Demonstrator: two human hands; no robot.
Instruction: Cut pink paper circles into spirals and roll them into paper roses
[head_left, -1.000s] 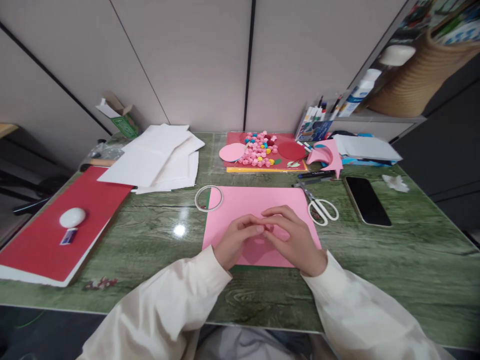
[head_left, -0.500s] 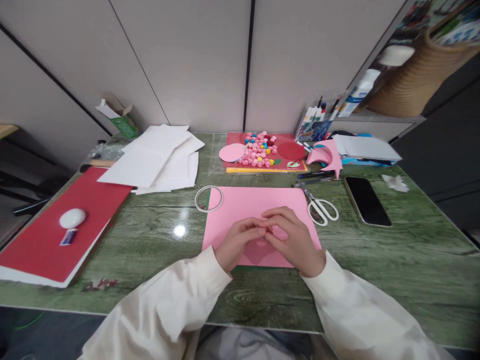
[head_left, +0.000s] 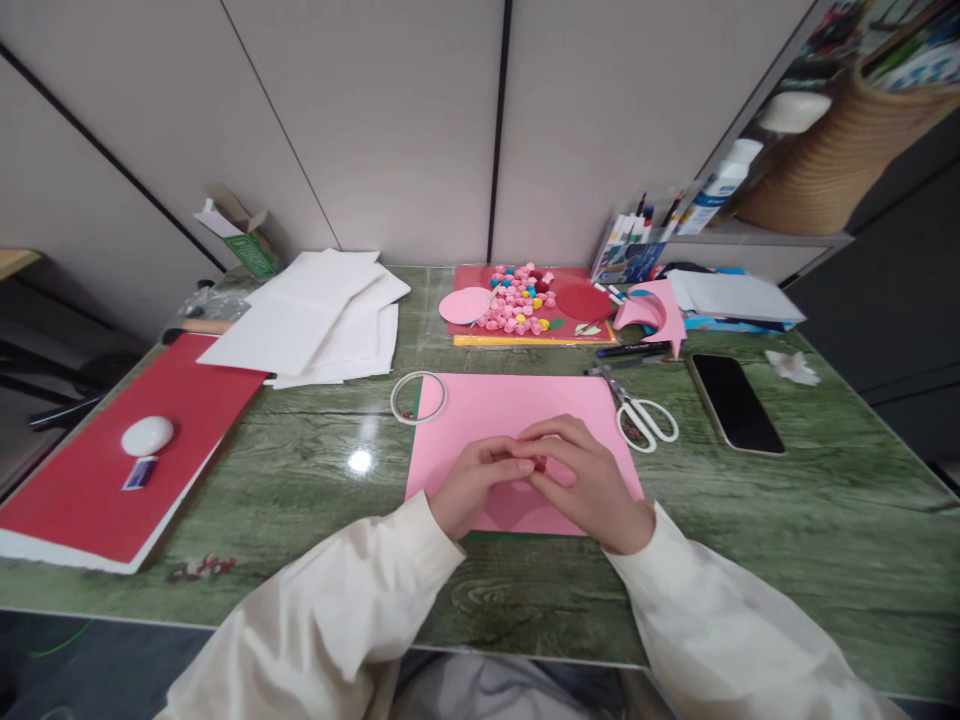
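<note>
Both hands meet over a pink sheet of paper [head_left: 517, 400], with a green sheet showing at its edges. My left hand [head_left: 484, 480] is closed, its thumb and fingers pressed together at the fingertips of the other hand. Curled from the right side, my right hand [head_left: 581, 480] has its fingers bent over the left fingertips. Something small and reddish may be between them, but the fingers hide it. Left of the hands a roll of white tape [head_left: 418, 398] overlaps the paper's corner. White-handled scissors [head_left: 645, 420] lie at its right edge.
Behind the paper is a clear bag with pink, blue and yellow paper balls [head_left: 517, 300]. White sheets [head_left: 300, 310] and red board [head_left: 142, 500] lie left, with a white oval object [head_left: 148, 436] on the board. A phone [head_left: 735, 403] and pink paper scrap [head_left: 656, 310] are at right.
The right fingers have shifted slightly left over the left fingertips, and the gap between the hands is a little smaller. Nothing else on the table has moved.
</note>
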